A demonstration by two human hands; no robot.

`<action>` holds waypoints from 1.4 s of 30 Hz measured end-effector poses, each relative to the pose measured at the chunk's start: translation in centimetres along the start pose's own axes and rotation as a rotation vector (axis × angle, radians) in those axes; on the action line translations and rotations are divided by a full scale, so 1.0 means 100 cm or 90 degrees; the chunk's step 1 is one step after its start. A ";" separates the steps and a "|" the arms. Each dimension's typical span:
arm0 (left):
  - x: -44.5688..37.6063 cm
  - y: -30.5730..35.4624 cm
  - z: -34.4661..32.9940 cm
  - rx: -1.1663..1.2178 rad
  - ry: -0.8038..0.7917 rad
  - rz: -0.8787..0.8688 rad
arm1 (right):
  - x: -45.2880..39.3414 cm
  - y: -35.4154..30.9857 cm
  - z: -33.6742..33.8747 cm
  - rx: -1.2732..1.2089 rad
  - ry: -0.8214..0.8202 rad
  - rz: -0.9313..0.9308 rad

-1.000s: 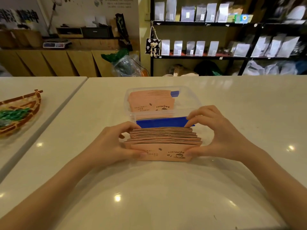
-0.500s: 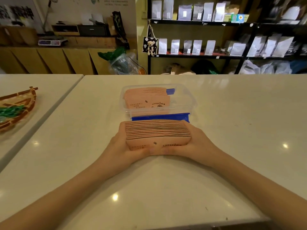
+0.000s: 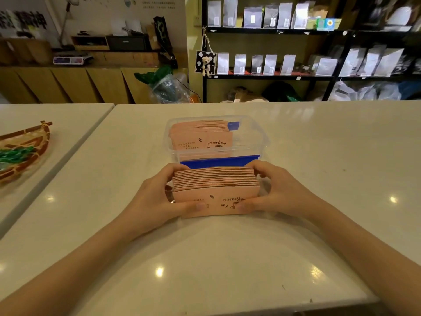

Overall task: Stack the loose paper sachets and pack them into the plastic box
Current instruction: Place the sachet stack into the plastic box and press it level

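Note:
A squared-up stack of pink paper sachets [image 3: 216, 188] printed "COFFEE" stands on edge on the white table, just in front of the clear plastic box [image 3: 262, 142]. My left hand [image 3: 157, 197] grips the stack's left end and my right hand [image 3: 275, 190] grips its right end, thumbs on the front face. Inside the box's left half another row of pink sachets [image 3: 201, 137] stands upright. A blue clip [image 3: 219, 161] sits on the box's near wall, right behind the held stack, and a second blue clip [image 3: 233, 125] shows on the far side.
A woven basket [image 3: 25, 151] with green items lies on the neighbouring table at the left, across a gap. The near table edge [image 3: 296, 309] runs below my forearms. Shelves of silver pouches [image 3: 257, 63] stand beyond the table's far side.
The fanned sachets were pressed together into one tight block between both hands. In the last half second the hands shifted their hold slightly, fingers curling over the stack's back corners.

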State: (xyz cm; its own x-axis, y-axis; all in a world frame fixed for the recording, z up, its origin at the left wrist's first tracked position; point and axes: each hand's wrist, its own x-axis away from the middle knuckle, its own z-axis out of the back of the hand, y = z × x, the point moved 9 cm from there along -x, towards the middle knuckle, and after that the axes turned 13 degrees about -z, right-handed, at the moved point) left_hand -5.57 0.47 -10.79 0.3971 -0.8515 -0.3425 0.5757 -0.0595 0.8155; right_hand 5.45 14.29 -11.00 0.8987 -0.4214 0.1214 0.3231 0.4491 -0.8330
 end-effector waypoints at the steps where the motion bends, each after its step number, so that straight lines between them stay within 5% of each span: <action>1: 0.000 0.001 -0.001 -0.006 -0.001 -0.005 | 0.001 0.000 0.001 -0.003 0.008 0.003; 6: 0.000 0.007 0.007 -0.052 0.040 -0.047 | 0.003 -0.005 0.007 0.002 0.049 0.029; 18: -0.007 0.011 0.012 -0.200 -0.090 -0.049 | 0.009 -0.016 0.013 0.116 0.040 0.061; 28: -0.027 0.051 0.001 -0.413 -0.293 -0.145 | 0.005 -0.067 0.003 0.499 -0.060 0.085; 36: -0.086 0.091 0.058 -0.507 -0.205 -0.117 | -0.030 -0.123 0.056 0.408 0.032 0.139; 42: -0.121 0.060 0.068 -0.551 -0.187 -0.040 | -0.071 -0.120 0.068 0.371 0.074 0.122</action>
State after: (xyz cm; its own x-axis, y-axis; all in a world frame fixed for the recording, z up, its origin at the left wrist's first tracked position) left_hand -11.83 6.88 1.47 0.2176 -0.9651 -0.1457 0.9718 0.2003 0.1245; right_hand -2.80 17.29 1.78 0.9292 -0.3590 -0.0882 0.2972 0.8674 -0.3991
